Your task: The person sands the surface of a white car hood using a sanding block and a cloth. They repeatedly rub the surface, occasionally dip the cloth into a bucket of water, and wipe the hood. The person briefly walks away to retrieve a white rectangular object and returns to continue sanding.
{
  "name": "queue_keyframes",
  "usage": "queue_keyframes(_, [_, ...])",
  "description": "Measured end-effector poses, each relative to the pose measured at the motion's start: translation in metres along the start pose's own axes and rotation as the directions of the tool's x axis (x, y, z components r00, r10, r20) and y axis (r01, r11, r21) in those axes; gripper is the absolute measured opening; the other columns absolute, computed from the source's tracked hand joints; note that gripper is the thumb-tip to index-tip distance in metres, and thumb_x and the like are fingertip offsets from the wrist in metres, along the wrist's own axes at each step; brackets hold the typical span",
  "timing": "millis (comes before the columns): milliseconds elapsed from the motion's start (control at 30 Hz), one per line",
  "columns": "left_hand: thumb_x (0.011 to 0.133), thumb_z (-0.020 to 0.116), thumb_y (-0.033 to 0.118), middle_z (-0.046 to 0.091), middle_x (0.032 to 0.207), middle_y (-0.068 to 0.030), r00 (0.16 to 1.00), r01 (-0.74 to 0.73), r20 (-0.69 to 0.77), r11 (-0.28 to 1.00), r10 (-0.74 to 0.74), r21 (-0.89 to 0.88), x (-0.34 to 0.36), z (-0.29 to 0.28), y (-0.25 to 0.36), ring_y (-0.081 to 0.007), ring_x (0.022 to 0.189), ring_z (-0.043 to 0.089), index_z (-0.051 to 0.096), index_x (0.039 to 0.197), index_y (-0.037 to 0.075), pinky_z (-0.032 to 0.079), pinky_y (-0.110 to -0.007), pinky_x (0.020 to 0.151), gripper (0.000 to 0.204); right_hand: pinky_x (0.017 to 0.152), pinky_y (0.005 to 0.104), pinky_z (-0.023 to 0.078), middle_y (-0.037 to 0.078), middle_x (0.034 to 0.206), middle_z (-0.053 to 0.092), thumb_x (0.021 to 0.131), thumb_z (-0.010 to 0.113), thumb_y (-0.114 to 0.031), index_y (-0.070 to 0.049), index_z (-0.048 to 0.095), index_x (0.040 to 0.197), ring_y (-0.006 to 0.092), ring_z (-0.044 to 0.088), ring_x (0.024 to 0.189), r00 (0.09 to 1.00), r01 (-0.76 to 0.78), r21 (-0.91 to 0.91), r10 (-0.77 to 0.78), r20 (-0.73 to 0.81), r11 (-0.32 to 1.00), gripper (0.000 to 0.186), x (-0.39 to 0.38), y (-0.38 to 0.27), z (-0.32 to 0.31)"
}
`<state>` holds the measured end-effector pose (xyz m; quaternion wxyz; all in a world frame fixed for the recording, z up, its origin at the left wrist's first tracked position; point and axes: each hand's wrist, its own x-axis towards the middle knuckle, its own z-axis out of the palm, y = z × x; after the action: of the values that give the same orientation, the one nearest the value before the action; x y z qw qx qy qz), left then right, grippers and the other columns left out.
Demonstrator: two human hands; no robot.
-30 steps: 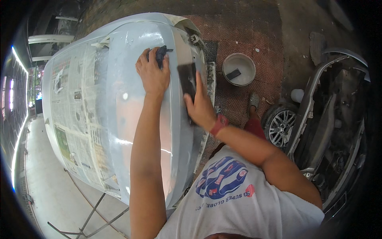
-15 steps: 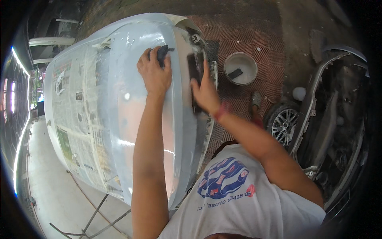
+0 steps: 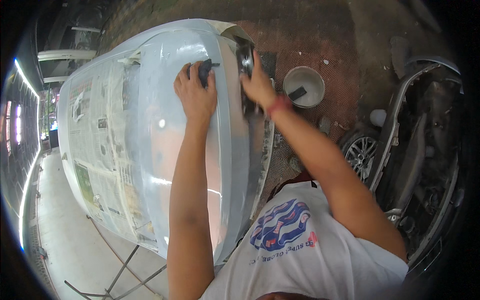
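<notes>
In front of me lies a car body panel [image 3: 170, 90] in pale grey primer, with pinkish patches and wet shiny spots. My left hand [image 3: 196, 99] rests on it, fingers curled round a dark, soft-looking sponge or wadded cloth [image 3: 204, 71]; a thin dark strip pokes out beside it. Toward the panel's right edge, my right hand [image 3: 259, 86] grips a long, dark, flat sanding block [image 3: 245, 56] laid against the surface. Motion blurs that block, and my fingers partly cover it. A red band circles my right wrist.
Newspaper [image 3: 95, 135] is taped over the car to the left. On the reddish mat to the right stands a pale bucket [image 3: 315, 82] holding a black block [image 3: 297, 93]. Farther right are a wheel [image 3: 361, 155] and a detached dark car part [image 3: 415, 145]. Thin metal bars [image 3: 122, 270] stand at lower left.
My right hand and the dark flat block have slid away from me along the panel's right edge. My left hand stays almost in place with the dark wad.
</notes>
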<state>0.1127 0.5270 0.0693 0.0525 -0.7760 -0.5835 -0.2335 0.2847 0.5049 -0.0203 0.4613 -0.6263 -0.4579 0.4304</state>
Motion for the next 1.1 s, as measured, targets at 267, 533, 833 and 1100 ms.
queue_keyframes(267, [0.099,0.073,0.030,0.059,0.148,-0.0217,1.000,0.029,0.006,0.999,-0.029,0.021,-0.007,-0.003,-0.003,-0.0458,0.139,0.050,0.069,0.137,0.013,0.037,-0.057,0.120,0.042,0.129,0.0500,0.035,0.040,0.170,0.033,0.100,0.064,-0.007,0.001,0.004,0.174,0.0520,0.040,0.155,0.957,0.291,0.062,-0.291,-0.002,0.955,0.095,-0.112,-0.011,0.016])
queue_keyframes(533, [0.102,0.071,0.032,0.063,0.143,-0.0229,0.999,-0.050,-0.003,0.996,0.050,0.069,0.006,-0.006,0.009,-0.0456,0.135,0.055,0.068,0.139,0.009,0.041,-0.055,0.117,0.044,0.108,0.0565,0.052,0.038,0.155,0.048,0.099,0.074,-0.039,0.000,0.017,0.173,0.0574,0.058,0.133,0.948,0.255,-0.058,-0.262,-0.183,0.965,0.101,0.048,0.068,0.027])
queue_keyframes(833, [0.100,0.072,0.033,0.061,0.147,-0.0216,1.000,-0.012,-0.003,0.999,0.012,0.042,-0.001,-0.001,-0.007,-0.0460,0.139,0.051,0.068,0.140,0.014,0.038,-0.057,0.120,0.044,0.106,0.0546,0.054,0.032,0.138,0.059,0.103,0.066,-0.056,-0.018,0.041,0.170,0.0528,0.064,0.126,0.997,0.048,-0.221,-0.059,-0.043,0.974,0.082,0.012,0.025,0.019])
queue_keyframes(1100, [0.100,0.073,0.032,0.061,0.146,-0.0207,1.000,-0.009,0.007,0.999,0.008,0.035,-0.008,0.001,-0.012,-0.0449,0.139,0.052,0.068,0.141,0.014,0.039,-0.056,0.120,0.045,0.116,0.0544,0.046,0.035,0.140,0.055,0.103,0.072,-0.030,-0.011,0.031,0.174,0.0545,0.054,0.135,0.955,0.278,-0.058,-0.270,0.119,0.959,0.085,-0.165,0.014,0.012])
